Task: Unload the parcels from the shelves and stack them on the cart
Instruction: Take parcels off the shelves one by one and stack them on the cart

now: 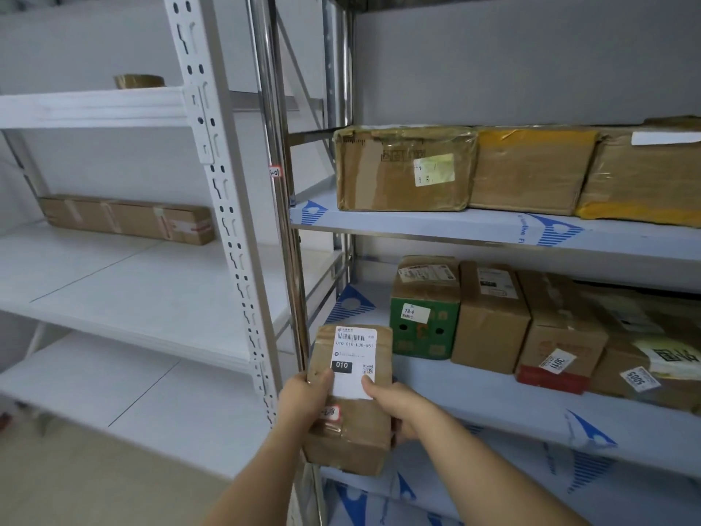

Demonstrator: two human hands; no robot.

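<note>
I have the small brown parcel (351, 396) held in both hands, clear of the steel shelf (493, 396) and out in front of its post, at about 6 o'clock in my view. My left hand (303, 402) grips its left edge, thumb on top; my right hand (398, 406) grips the right edge, thumb pressed on the white label (352, 360). The fingers of both hands curl under the parcel, mostly hidden. The cart is out of view, so I judge the job now is to carry. I'd keep the parcel level, hold it close and turn before stepping. The green box (425, 324) and its neighbours wait at 3 o'clock.
</note>
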